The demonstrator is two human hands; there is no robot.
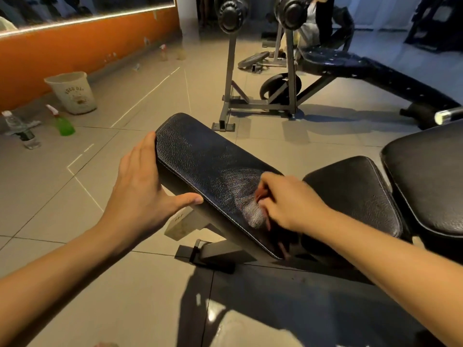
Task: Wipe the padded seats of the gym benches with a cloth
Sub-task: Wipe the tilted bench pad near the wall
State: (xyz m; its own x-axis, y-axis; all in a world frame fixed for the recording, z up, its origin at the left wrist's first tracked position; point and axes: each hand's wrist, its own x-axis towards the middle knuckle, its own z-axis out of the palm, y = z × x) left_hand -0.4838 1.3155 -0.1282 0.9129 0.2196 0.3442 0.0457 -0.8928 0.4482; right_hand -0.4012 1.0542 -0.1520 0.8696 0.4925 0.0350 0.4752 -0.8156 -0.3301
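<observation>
head view: holds both forearms stretched forward over the tiled floor (pixel 125 284). lays the left hand (pixel 142 186) flat against the left side of the tilted black pad (pixel 200 166), fingers straight and together, thumb spread onto the near rim, clasping nothing. curls the right hand (pixel 288 204) round a bunched, blurred pale cloth (pixel 253 214) and presses it on that pad's lower right part, near the smaller seat pad (pixel 358 196). off left, well apart: green spray bottle (pixel 62 122), clear water bottle (pixel 21 131), pale bucket (pixel 72 92).
</observation>
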